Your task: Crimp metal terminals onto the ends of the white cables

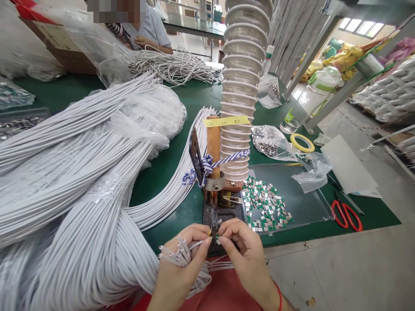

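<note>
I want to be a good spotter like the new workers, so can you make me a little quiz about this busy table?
1. Which of the person's own hands has the bunch of thin white wires?
A) left hand
B) right hand
C) neither

2. True or false: the red-handled scissors lie to the right of the big ribbed hose.

3. Fill in the colour: the roll of tape on the table is ____.

Key: 1 A; 2 true; 3 yellow.

Ribbed, glossy, translucent plastic hose [241, 82].
</note>
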Demonstrator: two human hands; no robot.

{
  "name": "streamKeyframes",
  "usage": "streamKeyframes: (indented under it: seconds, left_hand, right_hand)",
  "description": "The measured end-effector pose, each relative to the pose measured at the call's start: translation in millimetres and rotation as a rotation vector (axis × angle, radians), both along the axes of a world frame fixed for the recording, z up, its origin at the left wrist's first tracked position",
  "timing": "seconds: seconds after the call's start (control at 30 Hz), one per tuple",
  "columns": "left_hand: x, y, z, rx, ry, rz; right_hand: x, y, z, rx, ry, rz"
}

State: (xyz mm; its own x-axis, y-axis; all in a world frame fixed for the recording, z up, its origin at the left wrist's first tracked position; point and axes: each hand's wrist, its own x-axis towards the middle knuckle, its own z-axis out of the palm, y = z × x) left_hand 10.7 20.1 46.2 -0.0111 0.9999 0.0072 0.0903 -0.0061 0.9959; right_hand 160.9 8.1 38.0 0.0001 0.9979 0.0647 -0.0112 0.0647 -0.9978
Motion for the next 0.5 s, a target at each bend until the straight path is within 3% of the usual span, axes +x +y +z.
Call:
streamKeyframes:
  seconds: [0.2,0.5]
  left_hand:
    - [0,-2,0.7,-0.03,-0.031,0.023]
    - [-3,-6,-16.7,-0.111,-0.032,0.011]
  right_hand:
    - [-1,2,4.5,-0.001,0.025,0.006]
    - [6,-3,-7.0,-0.064,-0.062,0.005]
